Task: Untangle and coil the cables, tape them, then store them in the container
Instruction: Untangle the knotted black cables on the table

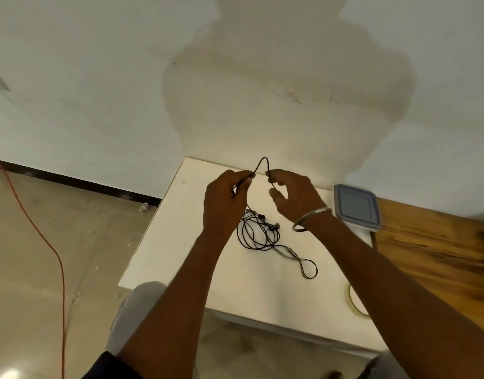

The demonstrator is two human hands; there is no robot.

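- Nearest, two bare forearms reach out over the near edge of the white square tabletop point(164, 258); its near and left edges drop off to pale tiled floor point(24, 242).
- A roll of pale tape point(354, 300) lies flat near the table's near right corner, partly hidden under the right forearm.
- The thin black cable point(258, 233) sits in a loose tangle at the table's middle, with one small loop trailing toward the near right; bare white surface lies open on its left and near sides.
- The left hand point(225, 199) is pinched shut on one strand, and the right hand point(292, 194), with a metal bangle point(310, 218) on its wrist, pinches the same strand between thumb and fingertips; a short arch of cable rises between them above the far edge.
- To the far right, a clear plastic container with a grey-blue lid point(357, 207) stands at the table's right edge, beside a brown wooden surface point(432, 247).
- On the left, a thin red cord point(48, 243) runs across the floor.
- A white wall point(98, 77) closes the far side.
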